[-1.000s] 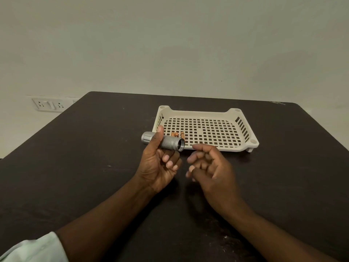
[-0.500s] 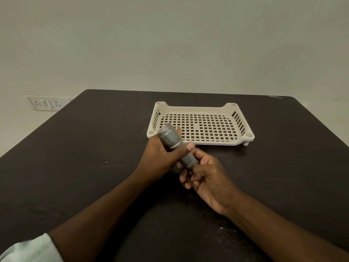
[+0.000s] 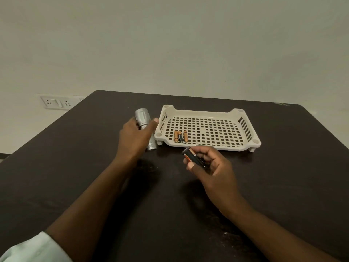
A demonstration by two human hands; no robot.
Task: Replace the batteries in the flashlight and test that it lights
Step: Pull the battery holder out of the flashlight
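A silver flashlight [image 3: 143,118] lies on the dark table [image 3: 75,167], just left of the cream tray, its head pointing away from me. My left hand [image 3: 135,138] covers its middle, fingers curled around the body. My right hand [image 3: 209,165] is in front of the tray and grips a black battery holder [image 3: 191,157] with an orange-labelled cell showing in it. Three small batteries [image 3: 180,136] lie side by side in the front left corner of the cream perforated tray [image 3: 236,112].
A wall socket plate [image 3: 56,102] sits on the wall beyond the table's left edge. The tray stands on short feet at the table's middle back. Bare tabletop stretches to the left, the right and the front.
The two hands were together on the flashlight; now they are apart. My left hand has carried the flashlight left and down to the table, and my right hand has come away holding the battery holder.
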